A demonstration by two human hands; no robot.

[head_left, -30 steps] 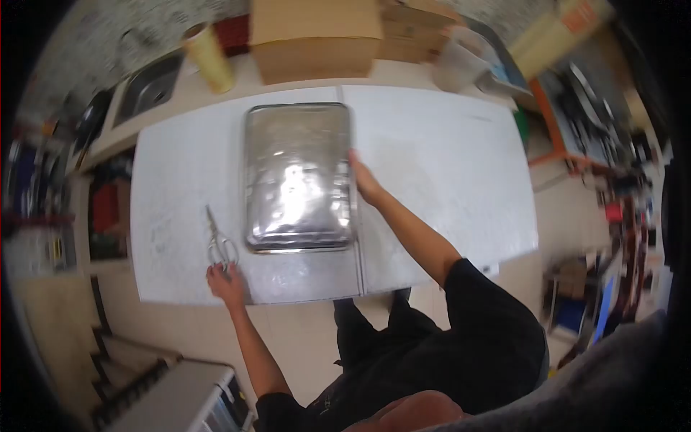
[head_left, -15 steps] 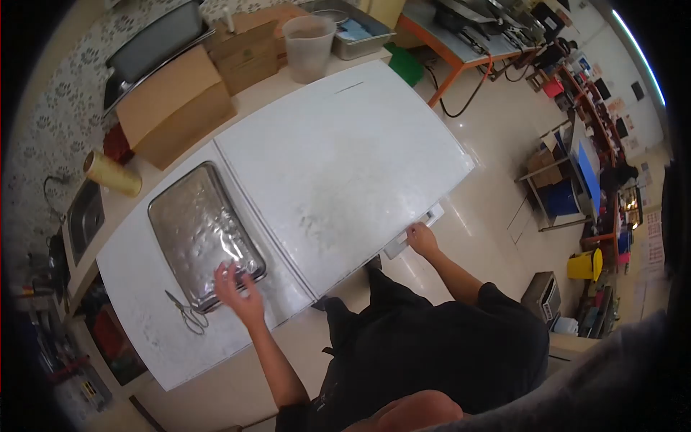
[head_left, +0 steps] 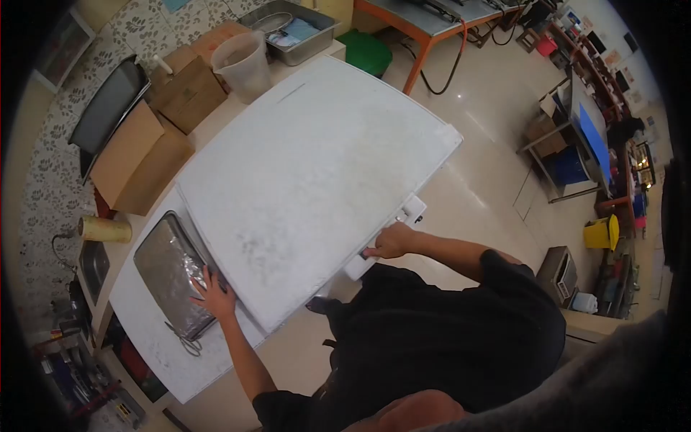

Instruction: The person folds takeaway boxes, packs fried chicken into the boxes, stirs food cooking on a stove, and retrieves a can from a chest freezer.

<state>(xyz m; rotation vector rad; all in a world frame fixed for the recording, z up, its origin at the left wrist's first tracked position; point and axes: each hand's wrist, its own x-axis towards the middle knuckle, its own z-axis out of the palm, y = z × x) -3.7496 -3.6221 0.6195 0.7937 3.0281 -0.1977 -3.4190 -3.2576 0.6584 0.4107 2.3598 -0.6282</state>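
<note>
My left hand [head_left: 214, 295] lies with spread fingers on the near end of a wrapped metal tray [head_left: 169, 266]. The tray rests on the left white lid [head_left: 155, 353]. Beside its near end, partly hidden, are scissors [head_left: 188, 344]. My right hand [head_left: 391, 241] is closed round the white handle [head_left: 410, 209] at the front edge of the right white lid [head_left: 309, 165]. That lid looks slightly raised along the seam.
Behind the lids stand a cardboard box [head_left: 137, 162], a yellowish roll [head_left: 106, 230], a plastic jug [head_left: 245, 68] and a metal pan [head_left: 299, 34]. A green bin [head_left: 365, 52] is beyond the far corner, near an orange-framed table [head_left: 421, 47].
The view has turned rightward. My left hand went from the scissors to the tray. My right hand left the tray's side and closed on the handle; the right lid has risen slightly.
</note>
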